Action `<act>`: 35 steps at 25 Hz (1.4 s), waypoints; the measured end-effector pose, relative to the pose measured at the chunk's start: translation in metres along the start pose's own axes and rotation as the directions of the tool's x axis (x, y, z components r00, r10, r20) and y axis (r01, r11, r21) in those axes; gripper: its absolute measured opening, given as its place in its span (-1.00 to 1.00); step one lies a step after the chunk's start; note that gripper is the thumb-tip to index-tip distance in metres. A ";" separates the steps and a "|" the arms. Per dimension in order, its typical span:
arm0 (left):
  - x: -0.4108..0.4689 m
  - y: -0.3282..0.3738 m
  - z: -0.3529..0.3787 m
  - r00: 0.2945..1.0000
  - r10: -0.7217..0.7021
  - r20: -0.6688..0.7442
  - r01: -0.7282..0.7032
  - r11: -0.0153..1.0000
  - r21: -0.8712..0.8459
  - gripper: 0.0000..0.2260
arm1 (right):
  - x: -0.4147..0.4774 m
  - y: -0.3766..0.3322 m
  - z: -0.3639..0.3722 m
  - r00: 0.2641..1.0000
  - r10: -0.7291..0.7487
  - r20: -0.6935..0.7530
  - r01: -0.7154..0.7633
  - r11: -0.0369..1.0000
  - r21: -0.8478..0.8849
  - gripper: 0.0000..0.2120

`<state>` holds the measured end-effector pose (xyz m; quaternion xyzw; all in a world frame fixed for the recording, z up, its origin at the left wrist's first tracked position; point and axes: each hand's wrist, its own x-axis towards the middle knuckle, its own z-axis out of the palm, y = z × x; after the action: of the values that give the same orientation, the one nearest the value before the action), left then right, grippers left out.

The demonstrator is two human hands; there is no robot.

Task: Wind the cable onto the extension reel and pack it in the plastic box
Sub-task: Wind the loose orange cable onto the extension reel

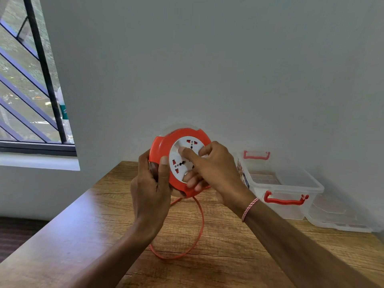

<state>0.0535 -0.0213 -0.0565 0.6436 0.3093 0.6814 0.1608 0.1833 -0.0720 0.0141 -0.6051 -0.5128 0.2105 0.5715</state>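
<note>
I hold a round orange extension reel (161,144) with a white socket face upright above the table. My left hand (150,190) grips its left rim, thumb on the front edge. On the white face lies my right hand (212,169), fingers curled around its centre. An orange flat cable (199,231) hangs from the reel's bottom and loops on the wooden table (83,235); part of it runs behind my left forearm. A clear plastic box (284,196) with red handles stands open at the right, by the wall.
The box's clear lid (336,219) lies flat to the right of the box, against the wall. A barred window (31,80) fills the upper left. The table's left edge drops off to a dark floor (16,231).
</note>
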 end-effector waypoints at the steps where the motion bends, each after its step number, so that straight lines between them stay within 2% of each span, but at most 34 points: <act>1: 0.002 -0.002 -0.001 1.000 -0.013 -0.004 0.013 1.000 -0.003 -0.65 | 0.001 -0.002 -0.004 0.998 -0.060 0.006 0.060 0.993 -0.102 -0.60; 2: 0.004 -0.003 -0.002 0.999 -0.031 -0.009 0.031 0.999 -0.013 -0.67 | 0.003 -0.003 -0.011 0.983 -0.182 0.009 0.176 0.941 -0.290 -0.58; 3: 0.007 -0.004 -0.003 0.999 -0.052 -0.013 0.052 0.998 -0.024 -0.70 | 0.006 -0.004 -0.018 0.940 -0.338 0.044 0.313 0.803 -0.508 -0.54; 4: 0.009 -0.006 -0.003 0.998 -0.069 -0.015 0.068 0.997 -0.031 -0.72 | 0.009 -0.005 -0.025 0.867 -0.481 0.134 0.435 0.595 -0.676 -0.47; 5: 0.012 -0.007 -0.004 0.997 -0.078 -0.013 0.077 0.996 -0.034 -0.73 | 0.012 -0.006 -0.031 0.786 -0.563 0.257 0.525 0.387 -0.757 -0.40; 6: 0.013 -0.009 -0.004 0.997 -0.082 -0.008 0.082 0.996 -0.037 -0.73 | 0.013 -0.008 -0.035 0.726 -0.581 0.368 0.580 0.230 -0.781 -0.35; 7: 0.014 -0.009 -0.004 0.997 -0.082 0.000 0.082 0.996 -0.040 -0.74 | 0.013 -0.009 -0.035 0.690 -0.569 0.448 0.612 0.126 -0.781 -0.31; 9: 0.013 -0.009 -0.004 0.998 -0.065 0.015 0.065 0.997 -0.040 -0.74 | 0.011 -0.006 -0.031 0.653 -0.555 0.515 0.630 0.021 -0.776 -0.31; 11: 0.010 -0.008 -0.003 0.999 -0.042 0.033 0.044 0.998 -0.050 -0.72 | 0.009 -0.001 -0.027 0.618 -0.600 0.508 0.632 -0.005 -0.775 -0.34; 14: 0.008 -0.008 -0.003 0.999 -0.003 0.049 0.004 0.999 -0.033 -0.66 | 0.008 0.004 -0.025 0.612 -0.652 0.448 0.642 0.079 -0.763 -0.38; 16: 0.009 -0.007 -0.003 0.999 0.030 0.033 -0.030 1.000 -0.005 -0.56 | 0.006 0.007 -0.021 0.660 -0.662 0.354 0.625 0.222 -0.748 -0.37; 18: 0.008 -0.007 -0.003 0.998 0.063 0.024 -0.064 0.998 0.023 -0.48 | 0.004 0.010 -0.013 0.737 -0.649 0.188 0.554 0.421 -0.718 -0.38; 20: 0.006 -0.008 -0.001 0.996 0.082 0.018 -0.083 0.996 0.044 -0.57 | -0.001 0.008 -0.003 0.872 -0.490 -0.014 0.388 0.706 -0.593 -0.41; 21: 0.005 -0.008 -0.001 0.996 0.089 0.013 -0.090 0.994 0.057 -0.63 | -0.002 0.007 0.001 0.940 -0.331 -0.087 0.264 0.862 -0.432 -0.42; 22: 0.005 -0.008 -0.002 0.996 0.094 0.006 -0.094 0.993 0.070 -0.66 | -0.003 0.006 0.003 0.985 -0.143 -0.095 0.122 0.972 -0.200 -0.43; 23: 0.006 -0.008 -0.002 0.995 0.096 0.000 -0.096 0.992 0.080 -0.68 | -0.003 0.003 0.004 0.999 0.019 -0.035 -0.018 1.000 0.025 -0.44; 24: 0.007 -0.008 -0.003 0.996 0.089 -0.007 -0.088 0.993 0.082 -0.69 | -0.004 0.000 0.003 0.994 0.100 0.041 -0.105 0.982 0.159 -0.46; 25: 0.008 -0.009 -0.005 0.997 0.072 -0.016 -0.071 0.995 0.075 -0.71 | -0.004 -0.003 0.002 0.991 0.101 0.093 -0.116 0.977 0.179 -0.49; 26: 0.010 -0.008 -0.005 0.999 0.047 -0.025 -0.046 0.997 0.061 -0.75 | -0.003 -0.005 -0.002 0.994 0.038 0.103 -0.049 0.994 0.097 -0.53; 27: 0.012 -0.009 -0.006 0.999 0.018 -0.035 -0.016 0.999 0.041 -0.78 | -0.001 -0.006 -0.007 0.992 -0.098 0.080 0.106 0.989 -0.106 -0.56; 28: 0.014 -0.009 -0.006 0.999 -0.011 -0.040 0.012 1.000 0.018 -0.79 | 0.002 -0.007 -0.014 0.954 -0.295 0.063 0.296 0.875 -0.385 -0.58; 29: 0.016 -0.010 -0.006 0.999 -0.035 -0.042 0.035 0.999 -0.002 -0.79 | 0.005 -0.008 -0.022 0.859 -0.501 0.106 0.451 0.641 -0.621 -0.57; 30: 0.016 -0.010 -0.006 0.998 -0.050 -0.038 0.050 0.999 -0.018 -0.79 | 0.007 -0.008 -0.028 0.741 -0.636 0.215 0.551 0.393 -0.736 -0.54; 31: 0.016 -0.011 -0.006 0.998 -0.056 -0.033 0.055 0.998 -0.031 -0.78 | 0.009 -0.009 -0.032 0.661 -0.673 0.332 0.607 0.221 -0.763 -0.48; 32: 0.016 -0.011 -0.006 0.998 -0.055 -0.025 0.054 0.998 -0.040 -0.77 | 0.011 -0.009 -0.034 0.622 -0.661 0.419 0.641 0.121 -0.758 -0.42; 35: 0.014 -0.010 -0.006 0.999 -0.046 0.010 0.047 0.998 -0.052 -0.74 | 0.009 -0.003 -0.026 0.590 -0.616 0.521 0.649 -0.022 -0.761 -0.36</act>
<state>0.0447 -0.0063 -0.0517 0.6347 0.3057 0.6825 0.1946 0.2080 -0.0770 0.0266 -0.5044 -0.7572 -0.3862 0.1523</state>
